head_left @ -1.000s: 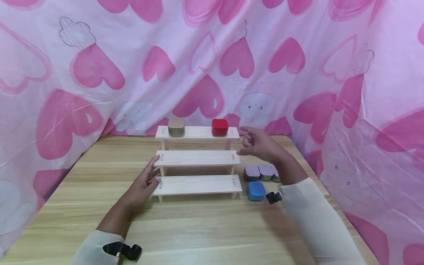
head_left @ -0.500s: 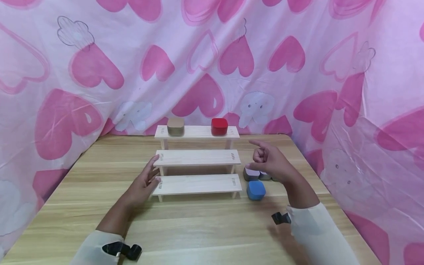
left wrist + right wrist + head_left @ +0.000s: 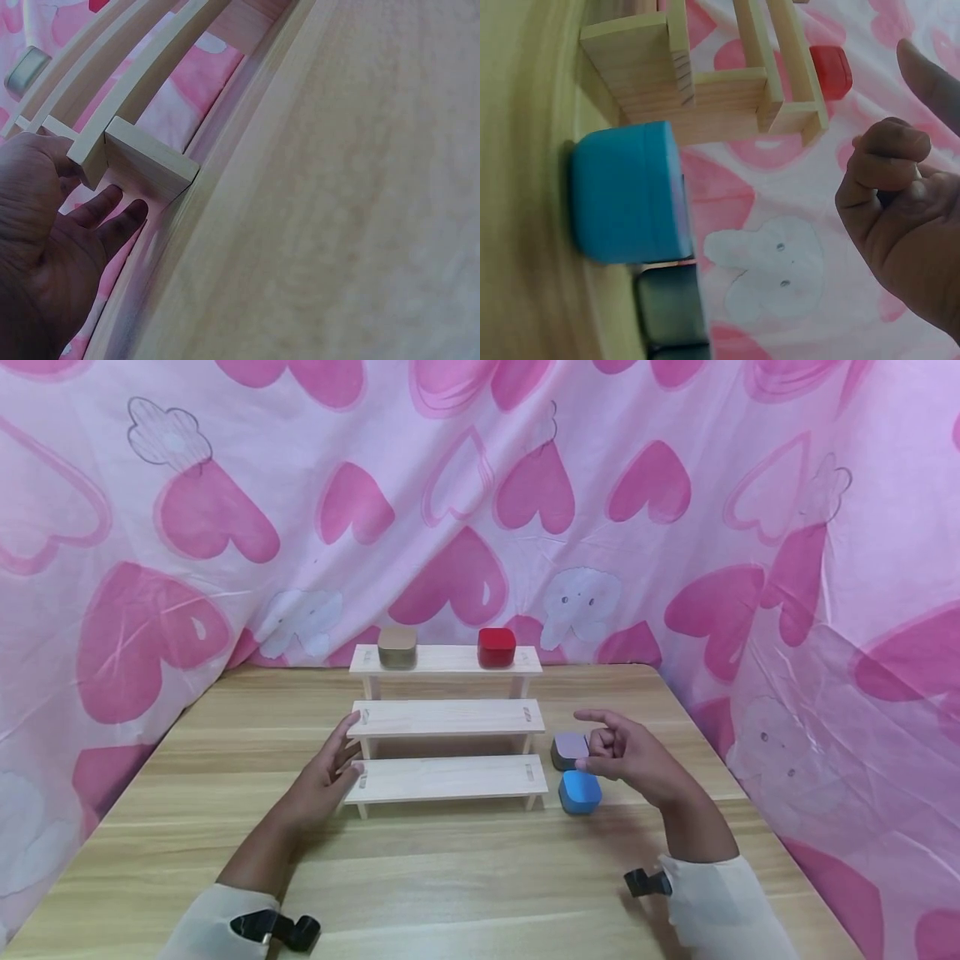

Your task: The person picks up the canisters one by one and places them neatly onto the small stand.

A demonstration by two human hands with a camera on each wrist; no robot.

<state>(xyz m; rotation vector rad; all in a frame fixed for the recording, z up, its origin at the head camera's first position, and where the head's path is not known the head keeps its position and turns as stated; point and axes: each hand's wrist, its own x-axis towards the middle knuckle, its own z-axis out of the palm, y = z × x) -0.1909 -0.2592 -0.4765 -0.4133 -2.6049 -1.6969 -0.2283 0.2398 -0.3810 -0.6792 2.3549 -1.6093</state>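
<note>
A three-step wooden stand [image 3: 448,718] stands on the table. My left hand [image 3: 322,782] is at its left end, thumb by the lowest step and fingers near the middle one; in the left wrist view its loosely bent fingers [image 3: 124,225] lie beside the end of the stand. My right hand [image 3: 633,758] hovers over the boxes to the right, index finger and thumb extended apart, the other fingers curled, holding nothing. Under it are a blue box [image 3: 580,792] and a lilac-topped box [image 3: 568,750]; the hand hides the boxes beyond.
On the top step sit a gold box [image 3: 397,647] at the left and a red box [image 3: 497,647] towards the right. A pink heart-patterned curtain [image 3: 450,485] hangs behind and beside the wooden table [image 3: 420,893].
My right hand has drawn back from beside the top and middle steps, down and to the right, over the boxes. The left hand has stayed in place.
</note>
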